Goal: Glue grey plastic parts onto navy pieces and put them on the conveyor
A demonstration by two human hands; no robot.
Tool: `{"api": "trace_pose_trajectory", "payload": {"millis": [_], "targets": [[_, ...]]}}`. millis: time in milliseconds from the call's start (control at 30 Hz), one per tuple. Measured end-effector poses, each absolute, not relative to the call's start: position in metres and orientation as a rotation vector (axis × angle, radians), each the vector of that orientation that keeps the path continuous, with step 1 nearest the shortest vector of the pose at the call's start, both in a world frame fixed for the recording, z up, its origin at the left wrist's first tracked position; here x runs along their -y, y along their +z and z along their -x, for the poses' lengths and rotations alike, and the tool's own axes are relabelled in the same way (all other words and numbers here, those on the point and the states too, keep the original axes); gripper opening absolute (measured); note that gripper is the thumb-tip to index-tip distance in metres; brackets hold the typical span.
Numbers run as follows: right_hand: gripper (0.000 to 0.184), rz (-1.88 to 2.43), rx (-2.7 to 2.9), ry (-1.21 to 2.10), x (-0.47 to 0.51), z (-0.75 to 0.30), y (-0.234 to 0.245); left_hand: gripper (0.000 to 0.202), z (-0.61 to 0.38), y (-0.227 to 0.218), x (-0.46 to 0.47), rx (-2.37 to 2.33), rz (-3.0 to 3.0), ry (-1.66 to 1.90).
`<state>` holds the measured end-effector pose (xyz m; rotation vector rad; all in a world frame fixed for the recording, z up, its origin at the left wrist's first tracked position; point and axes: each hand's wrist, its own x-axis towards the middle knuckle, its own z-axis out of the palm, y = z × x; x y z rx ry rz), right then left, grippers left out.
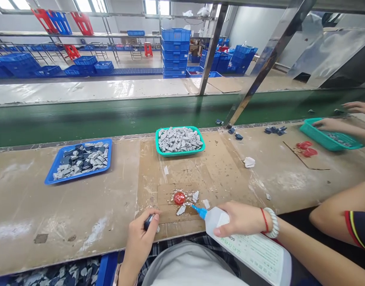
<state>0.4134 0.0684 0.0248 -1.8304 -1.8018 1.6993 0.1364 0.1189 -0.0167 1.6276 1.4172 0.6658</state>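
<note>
My right hand (240, 218) is closed round a white squeeze bottle (248, 246) with a blue nozzle (199, 211), tilted so the tip points down-left at a small grey piece (181, 209) on the cardboard. A red cap (179, 198) lies just beyond, with another grey piece (195, 196) beside it. My left hand (142, 234) pinches a small dark part (148, 221) at the near edge of the table. A teal tray (200, 149) of grey pieces stands further back, centre.
A blue tray (50, 177) of grey and dark pieces sits at left. A green conveyor belt (111, 117) runs behind the table. At right another person's hands (328, 124) reach into a teal basket (312, 133), near red caps (306, 148). A steel post (260, 71) slants up.
</note>
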Motion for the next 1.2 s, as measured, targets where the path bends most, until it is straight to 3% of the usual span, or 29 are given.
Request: {"api": "trace_pose_trajectory", "payload": {"millis": [800,967,1100,1200], "targets": [[0.023,2.048,1.666,1.571,-0.061,-0.413,0.035,0.033,-0.135,-0.014,-0.121,-1.488,-1.543,0.779],[0.034,2.148,1.689,1.286,-0.058,-0.414,0.034,0.031,-0.127,-0.020,-0.123,-1.491,-1.416,0.850],[0.039,1.801,1.594,1.283,-0.057,-0.426,0.031,0.025,-0.089,-0.034,-0.125,-1.455,-1.062,1.038],[0.049,1.719,1.352,1.052,-0.064,-0.441,0.024,0.018,-0.044,-0.036,-0.116,-1.409,-0.749,1.282]]}}
